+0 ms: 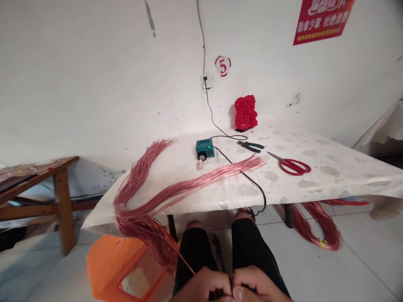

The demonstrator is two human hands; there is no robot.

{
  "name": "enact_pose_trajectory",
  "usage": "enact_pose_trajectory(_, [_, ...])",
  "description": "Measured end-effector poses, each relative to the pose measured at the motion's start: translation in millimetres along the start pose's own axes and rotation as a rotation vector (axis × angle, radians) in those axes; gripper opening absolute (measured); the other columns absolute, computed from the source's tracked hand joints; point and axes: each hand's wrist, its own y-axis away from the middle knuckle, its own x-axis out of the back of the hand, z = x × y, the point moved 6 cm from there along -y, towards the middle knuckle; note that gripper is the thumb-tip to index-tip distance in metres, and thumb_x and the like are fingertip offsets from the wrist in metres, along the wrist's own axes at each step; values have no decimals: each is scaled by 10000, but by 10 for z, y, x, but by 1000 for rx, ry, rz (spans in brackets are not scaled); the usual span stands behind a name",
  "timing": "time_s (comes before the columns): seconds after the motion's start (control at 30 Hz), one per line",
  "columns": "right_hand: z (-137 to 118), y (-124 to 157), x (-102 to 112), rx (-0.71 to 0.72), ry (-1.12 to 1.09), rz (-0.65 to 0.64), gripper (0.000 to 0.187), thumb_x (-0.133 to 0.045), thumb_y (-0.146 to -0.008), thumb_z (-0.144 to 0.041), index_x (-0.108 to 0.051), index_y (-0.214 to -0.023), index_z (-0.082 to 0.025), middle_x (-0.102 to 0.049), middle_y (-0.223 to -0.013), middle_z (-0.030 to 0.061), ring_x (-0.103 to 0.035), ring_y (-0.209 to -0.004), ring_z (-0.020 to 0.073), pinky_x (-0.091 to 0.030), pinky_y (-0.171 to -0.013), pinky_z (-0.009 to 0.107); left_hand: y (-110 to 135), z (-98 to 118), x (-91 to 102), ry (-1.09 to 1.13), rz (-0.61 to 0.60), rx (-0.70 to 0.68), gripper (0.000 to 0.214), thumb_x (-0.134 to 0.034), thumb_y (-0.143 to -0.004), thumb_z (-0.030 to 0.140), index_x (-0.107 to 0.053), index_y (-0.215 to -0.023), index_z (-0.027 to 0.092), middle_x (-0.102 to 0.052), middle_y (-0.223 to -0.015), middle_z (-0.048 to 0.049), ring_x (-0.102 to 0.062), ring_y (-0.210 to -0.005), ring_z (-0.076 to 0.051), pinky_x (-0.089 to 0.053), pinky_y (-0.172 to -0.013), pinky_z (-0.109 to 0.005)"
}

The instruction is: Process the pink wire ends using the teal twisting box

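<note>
White, blotch-stained, sheet-covered worktop (327,157). Left half and front-left corner: loose bundle of thin pink wire strands (189,190). Centre rear: teal box with round black dial (205,149), trailing thin black cord (242,175). Right of it: green-handled steel pliers (250,146), red-handled scissors (291,166). Rear edge: knobbly red block (245,112).

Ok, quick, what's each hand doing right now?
Left hand: closed, apparently pinching a pink wire strand.
Right hand: closed, pressed against the other hand; whether it holds anything is hidden.
</note>
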Motion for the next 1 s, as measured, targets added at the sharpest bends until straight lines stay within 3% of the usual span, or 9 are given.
enact_pose_trajectory(0.1, [28, -15, 18, 8, -83, -4, 499, -528, -955, -633, -489, -735, -187, -459, -616, -36, -424, -535, 84, -304, -551, 220, -90, 8, -31, 71, -84, -101, 212, -616, -883, 377, -648, -762, 206, -597, -655, 7, -531, -614, -143, -384, -595, -239])
enact_pose_trajectory(0.2, [45, -73, 58, 11, -149, 20, 482, -518, -978, -592, -468, -708, -195, -438, -519, -63, -412, -435, 77, -296, -519, 228, -211, -121, -98, 218, -178, -214, 342, -542, -952, 503, -608, -818, 195, -530, -547, 28, -476, -482, -113, -387, -543, -229])
enact_pose_trajectory(0.3, [9, -164, 113, -12, -143, 69, 467, -536, -977, -579, -502, -732, -183, -420, -543, -76, -416, -410, 67, -284, -497, 223, -309, -286, -111, 367, -185, -213, 425, -498, -962, 598, -572, -876, 188, -496, -521, 45, -455, -436, -103, -370, -488, -210])
enact_pose_trajectory(0.5, [-200, -353, 107, -43, 67, 142, 432, -487, -1022, -527, -567, -798, -167, -445, -549, -77, -460, -449, 75, -335, -537, 232, -335, -333, 145, 370, 0, -324, 414, -507, -980, 547, -627, -876, 164, -462, -575, 50, -401, -452, -90, -307, -471, -216])
enact_pose_trajectory(0.6, [-432, -420, 183, 24, 338, 202, 364, -480, -1035, -463, -621, -867, -173, -550, -605, -35, -535, -552, 115, -417, -602, 256, -293, -339, 340, 372, 138, -370, 387, -556, -965, 498, -670, -819, 158, -562, -687, -5, -499, -625, -131, -371, -601, -243])
enact_pose_trajectory(0.67, [-662, -436, 392, 135, 541, 348, 273, -508, -1020, -420, -649, -982, -189, -620, -718, -1, -602, -679, 154, -469, -678, 285, -258, -393, 446, 397, 219, -372, 370, -576, -956, 477, -671, -796, 158, -595, -747, -23, -518, -716, -152, -378, -667, -254])
enact_pose_trajectory(0.83, [-1104, -350, 1285, 336, 1031, 1017, 175, -530, -963, -329, -651, -1002, -208, -671, -966, 65, -633, -913, 224, -492, -819, 354, -202, -675, 553, 522, 302, -310, 376, -520, -981, 515, -609, -872, 166, -364, -549, 77, -303, -497, -97, -233, -515, -232])
enact_pose_trajectory(0.87, [-1108, -371, 1436, 342, 1095, 1068, 177, -505, -959, -302, -641, -1016, -203, -666, -997, 75, -630, -942, 231, -496, -837, 367, -197, -721, 558, 546, 304, -304, 385, -513, -981, 528, -597, -880, 165, -332, -535, 89, -274, -482, -92, -213, -504, -229])
enact_pose_trajectory(1.0, [-929, -579, 1805, 329, 1242, 1005, 188, -472, -905, -224, -642, -973, -179, -649, -994, 100, -609, -986, 261, -493, -856, 409, -189, -789, 554, 598, 305, -309, 412, -538, -962, 556, -593, -877, 157, -340, -525, 93, -270, -470, -81, -210, -498, -218])
